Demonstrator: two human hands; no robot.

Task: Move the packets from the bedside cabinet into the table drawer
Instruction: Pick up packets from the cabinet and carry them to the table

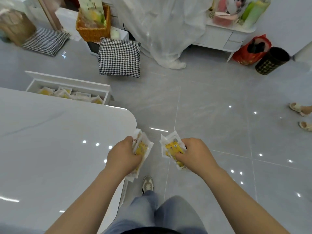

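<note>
Packets, white-edged plastic ones with yellow printed centres, are in both my hands, low in the middle of the frame. My left hand (124,155) has its fingers curled tight round a small stack of packets (143,148), held just off the rounded corner of the glossy white table top (59,141). My right hand (195,153) is closed the same way on a second bunch of packets (171,146), fingers and thumb wrapped round it, over the grey tiled floor (211,107). The two bundles are near each other but apart, with a strip of floor between them.

Left of centre, past the far edge of the table, the white table drawer (67,81) stands pulled out. I can see more yellow-and-white packets (67,94) lying in a loose layer inside it. How many, I can't tell.

Upper right of the frame, there's a white cabinet with small drawers (219,38), with a red plastic bag (251,48) and a black cylindrical bin (271,60) just beside it on the floor. Top centre, a translucent plastic sheet (160,31) drapes down to the tiles. Left of its hem, a black-and-white houndstooth cushion (119,59) stands on the floor, and an orange wicker basket (93,29) sits upper left. At the right edge are two sandalled feet (300,108). Bottom centre, my blue jeans (168,213) and one grey shoe (147,183).
</note>
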